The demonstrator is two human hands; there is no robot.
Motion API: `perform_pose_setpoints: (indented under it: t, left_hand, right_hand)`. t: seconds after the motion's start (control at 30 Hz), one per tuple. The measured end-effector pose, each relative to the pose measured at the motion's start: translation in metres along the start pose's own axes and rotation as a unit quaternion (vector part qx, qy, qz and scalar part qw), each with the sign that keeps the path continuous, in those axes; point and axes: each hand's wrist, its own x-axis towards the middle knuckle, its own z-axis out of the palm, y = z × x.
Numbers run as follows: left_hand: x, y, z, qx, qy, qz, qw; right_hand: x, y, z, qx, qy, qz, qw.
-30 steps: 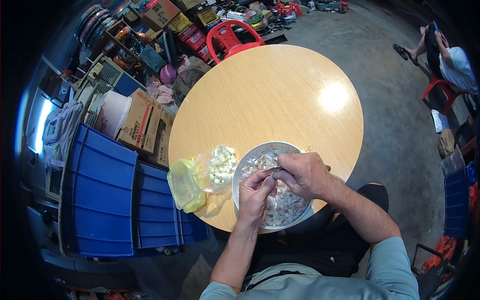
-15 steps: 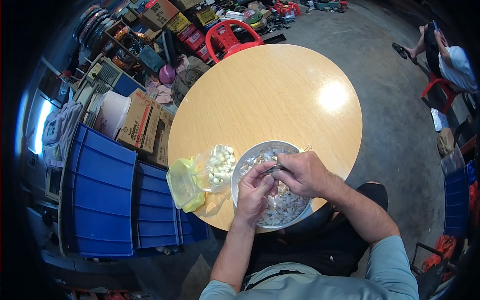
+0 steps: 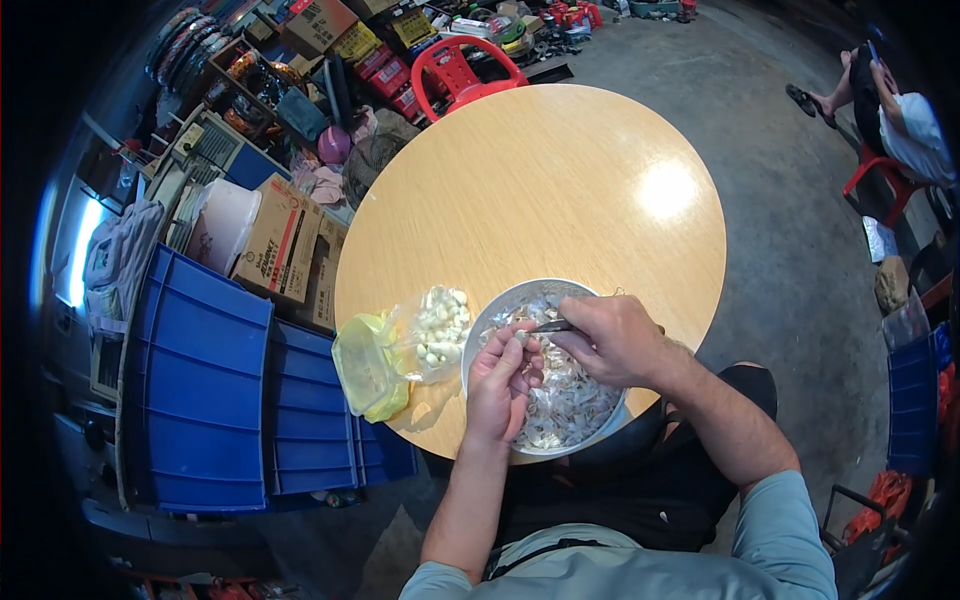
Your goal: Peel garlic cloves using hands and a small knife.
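Observation:
My left hand (image 3: 495, 390) is closed over the bowl, pinching a small pale garlic clove (image 3: 522, 337) between thumb and fingertips. Gripped in my right hand (image 3: 622, 345) is a small dark knife (image 3: 552, 327), its tip reaching to the clove. Beneath both hands, the round white bowl (image 3: 470, 350) is filled with pale, papery pieces that look like garlic skins (image 3: 565, 405). Left of it lies a clear plastic bag with several peeled white garlic cloves (image 3: 440, 325). The right-hand fingers partly cover the knife handle.
The round wooden table (image 3: 540, 190) holds a clear plastic container (image 3: 365, 365) on a yellow bag at its left edge. Blue plastic bins (image 3: 200, 380) and cardboard boxes (image 3: 278, 240) stand left. A red chair (image 3: 465, 70) is beyond the table; a seated person (image 3: 905, 125) is far right.
My right hand has shifted slightly right and away from my left fingers, so the knife now shows between them. My left hand has turned a little, with the clove now visible.

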Motion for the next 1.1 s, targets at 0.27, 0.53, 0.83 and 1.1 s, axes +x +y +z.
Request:
perform_pose_setpoints:
  t: [0.27,0.53,0.83,1.1]
  left_hand:
    - [-0.005,0.002,0.011,0.042,0.021,-0.011,0.999]
    - [-0.008,0.005,0.01,-0.014,-0.01,-0.042,0.999]
    - [-0.012,0.008,0.014,-0.016,-0.013,-0.048,0.999]
    - [-0.013,0.009,0.021,0.005,-0.003,-0.023,1.0]
  right_hand:
    - [0.001,-0.003,0.004,-0.029,-0.011,-0.013,0.999]
    - [0.003,-0.003,0.009,-0.044,0.022,-0.053,0.997]
    - [0.003,-0.007,0.004,-0.049,0.017,-0.097,0.994]
    - [0.004,-0.008,0.006,-0.038,0.052,-0.084,0.994]
